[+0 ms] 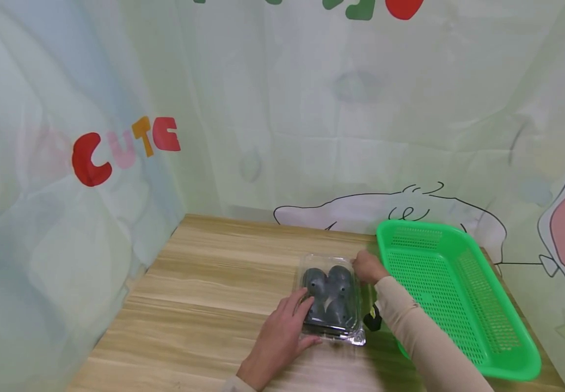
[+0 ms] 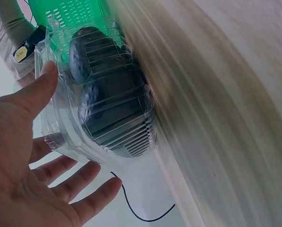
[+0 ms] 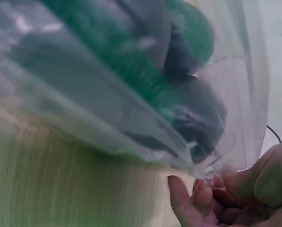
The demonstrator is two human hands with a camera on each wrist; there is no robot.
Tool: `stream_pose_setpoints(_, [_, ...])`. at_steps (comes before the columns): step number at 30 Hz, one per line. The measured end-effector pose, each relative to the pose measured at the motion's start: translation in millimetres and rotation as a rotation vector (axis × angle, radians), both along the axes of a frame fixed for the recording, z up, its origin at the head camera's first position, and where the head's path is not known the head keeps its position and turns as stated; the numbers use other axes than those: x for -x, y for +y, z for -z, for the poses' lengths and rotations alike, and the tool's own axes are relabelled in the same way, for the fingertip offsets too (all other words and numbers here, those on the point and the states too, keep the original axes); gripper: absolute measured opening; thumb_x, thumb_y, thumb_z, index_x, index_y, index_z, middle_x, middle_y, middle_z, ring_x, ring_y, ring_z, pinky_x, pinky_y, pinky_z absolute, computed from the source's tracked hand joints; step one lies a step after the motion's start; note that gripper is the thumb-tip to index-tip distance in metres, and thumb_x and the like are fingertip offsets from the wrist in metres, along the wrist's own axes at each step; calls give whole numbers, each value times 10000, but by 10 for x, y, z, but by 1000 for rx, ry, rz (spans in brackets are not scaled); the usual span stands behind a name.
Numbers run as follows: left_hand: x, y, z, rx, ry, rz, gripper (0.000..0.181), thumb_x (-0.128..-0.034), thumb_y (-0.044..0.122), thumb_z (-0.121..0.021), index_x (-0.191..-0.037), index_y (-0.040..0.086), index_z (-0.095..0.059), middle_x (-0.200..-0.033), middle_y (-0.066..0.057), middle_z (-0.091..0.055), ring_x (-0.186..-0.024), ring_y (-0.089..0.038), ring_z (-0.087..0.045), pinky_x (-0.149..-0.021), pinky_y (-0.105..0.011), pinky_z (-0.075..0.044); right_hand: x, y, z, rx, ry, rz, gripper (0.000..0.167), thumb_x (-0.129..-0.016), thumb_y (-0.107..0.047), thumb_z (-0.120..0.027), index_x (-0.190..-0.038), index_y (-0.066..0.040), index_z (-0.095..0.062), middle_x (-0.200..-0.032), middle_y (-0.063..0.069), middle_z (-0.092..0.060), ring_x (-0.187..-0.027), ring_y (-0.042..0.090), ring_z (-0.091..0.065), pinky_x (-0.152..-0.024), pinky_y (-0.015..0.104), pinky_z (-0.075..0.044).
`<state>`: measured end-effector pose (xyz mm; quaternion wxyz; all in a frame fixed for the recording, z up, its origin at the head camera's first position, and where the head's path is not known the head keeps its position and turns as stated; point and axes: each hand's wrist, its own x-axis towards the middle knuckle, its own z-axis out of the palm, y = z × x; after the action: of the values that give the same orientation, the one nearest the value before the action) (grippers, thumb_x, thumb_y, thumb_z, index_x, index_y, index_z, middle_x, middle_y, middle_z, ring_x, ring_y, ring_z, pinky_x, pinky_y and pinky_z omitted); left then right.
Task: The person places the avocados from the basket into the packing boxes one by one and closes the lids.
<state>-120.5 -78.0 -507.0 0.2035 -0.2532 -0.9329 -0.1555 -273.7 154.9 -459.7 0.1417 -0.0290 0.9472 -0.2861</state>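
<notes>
A clear plastic clamshell box (image 1: pixel 354 336) lies on the wooden table, left of the green basket. Inside are several dark, egg-shaped fruits (image 1: pixel 339 280) that look like avocados. My left hand (image 1: pixel 280 332) lies at the box's near left side, with its fingers reaching over the lid. In the left wrist view, that hand's thumb (image 2: pixel 47 78) and loosely spread fingers stand along the box edge. At the far right corner, my right hand (image 1: pixel 368 267) pinches the box's plastic edge; the right wrist view shows its thumb and fingers (image 3: pixel 247 184) at that corner.
A green perforated plastic basket (image 1: pixel 500 283) stands on the right side of the wooden table (image 1: pixel 204 288). A black wrist device (image 1: pixel 373 318) sits under the right sleeve. Printed fabric (image 1: pixel 312 109) hangs behind and to the left of the table.
</notes>
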Motion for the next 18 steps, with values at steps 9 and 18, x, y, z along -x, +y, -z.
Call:
stream_pose_setpoints(9, [5,10,5,-6,16,-7,841,-718,561,-845,-1356,80,-581,-1432,-123,-535,-1224,-273,-587,-922,-395,-573,-24,16,43,-1,65,-13,354,-1004,-22,-446,-660,-66,-514,-605,22,-487,-516,148,-461,-485,250,-403])
stream_pose_setpoints(18, [-5,-7,-2,-8,-33,1,816,-745,547,-833,-1365,80,-579,-1457,-104,-529,-1268,-264,-567,-978,-400,-549,-393,-48,-39,-94,259,-77,83,-894,95,-451,-877,81,-531,-722,140,-551,-637,290,-569,-580,433,-528])
